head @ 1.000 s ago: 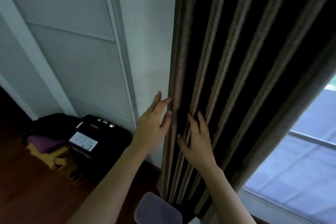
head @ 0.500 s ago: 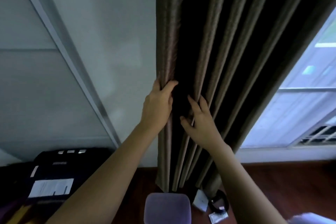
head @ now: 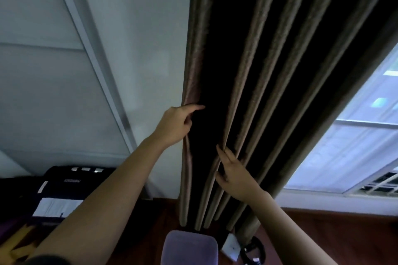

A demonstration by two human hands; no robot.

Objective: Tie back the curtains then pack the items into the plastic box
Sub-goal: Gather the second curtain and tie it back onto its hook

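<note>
A dark brown pleated curtain (head: 269,71) hangs from top centre down to the floor. My left hand (head: 175,125) grips its left edge fold, forefinger pointing right. Lower and to the right, my right hand (head: 234,174) rests on a middle pleat, with its fingers tucked in around the fold. A translucent purple plastic box (head: 189,247) sits on the floor below the curtain. Beside it to the right lie a small white packet (head: 231,246) and a black looped item (head: 253,250).
A white wall (head: 137,49) and a sliding door panel (head: 43,82) stand to the left. A black suitcase (head: 71,191) with a white label sits at the lower left. A bright window (head: 349,150) is at the right, above a wooden floor (head: 333,228).
My left hand has pulled the curtain's left edge outward, opening a dark gap. My right hand has dropped lower on the middle pleat. The view has tilted slightly.
</note>
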